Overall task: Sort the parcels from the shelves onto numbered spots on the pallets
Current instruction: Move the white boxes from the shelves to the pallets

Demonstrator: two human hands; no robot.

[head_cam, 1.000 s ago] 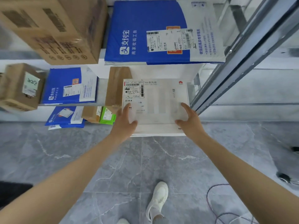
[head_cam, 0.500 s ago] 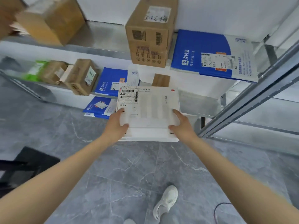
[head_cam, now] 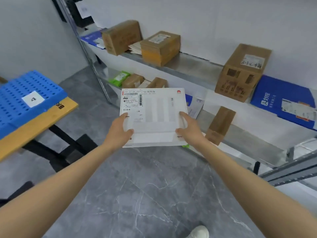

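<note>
White parcel hung over the grey stone floor, just before the shelves, clear of both. From my remote seat I saw the blue pallet at far left, cut by the frame, bearing one label, a 4. The left hand and right hand gripped the parcel's near corners, thumbs on top, fingers hidden beneath. Three cardboard boxes stood along the upper shelf.

Holding flat white parcel face-up, roughly level, gripping its near corners with left hand and right hand. Showing barcode label at top-left. Hanging well apart from blue pallet marked 4, over on the left.
</note>
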